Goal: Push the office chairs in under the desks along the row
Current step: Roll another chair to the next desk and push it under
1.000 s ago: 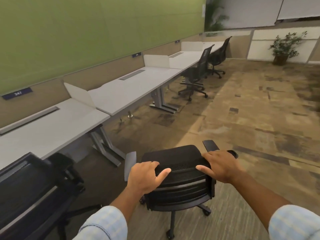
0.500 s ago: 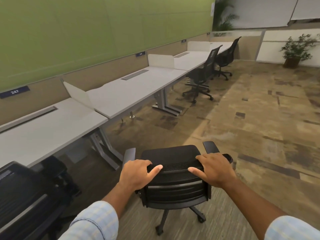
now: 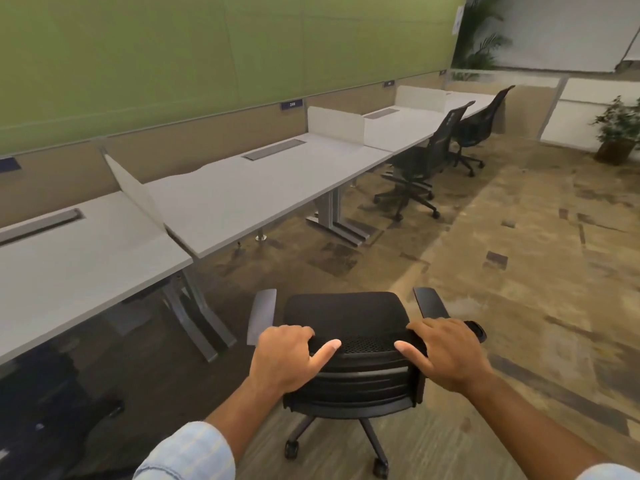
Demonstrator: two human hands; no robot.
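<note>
Lining a green wall (image 3: 207, 57), white desks (image 3: 249, 199) overlook brown carpet (image 3: 519, 271).

Green wall (image 3: 207, 57), patterned brown carpet (image 3: 519, 271), potted plant (image 3: 618, 133).

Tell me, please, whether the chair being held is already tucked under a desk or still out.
Still out. The held chair stands on open carpet, clear of the desk edge.

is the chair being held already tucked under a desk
No, the held chair stands out on the open carpet, clear of the desk edge, with the left hand and right hand on its backrest.
</note>
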